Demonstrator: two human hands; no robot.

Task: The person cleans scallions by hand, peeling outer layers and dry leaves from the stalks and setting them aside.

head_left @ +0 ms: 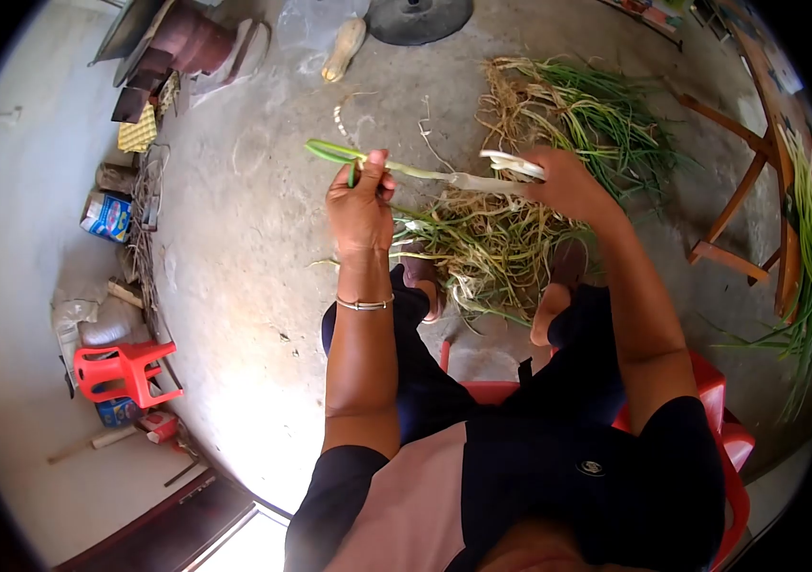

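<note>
My left hand [363, 210] is closed, thumb and fingers pinched on a green onion [331, 151] whose green end sticks out to the left. A pale stretch of stalk or peel runs from it across to my right hand [568, 183]. The right fingers curl round its other end, mostly hidden from above. White onion stalks [513, 164] also poke out of the right hand. Below both hands, a heap of loose onion leaves and peelings [496, 243] lies on the floor between my feet. Beyond the right hand lies a bundle of rooted green onions [596, 114].
A wooden frame [749, 191] stands at the right, with more long green onions [806, 229] along it. On the left are a small red chair [124, 370] and a blue box [108, 217]. A squash [344, 50] lies near a dark round base [417, 17].
</note>
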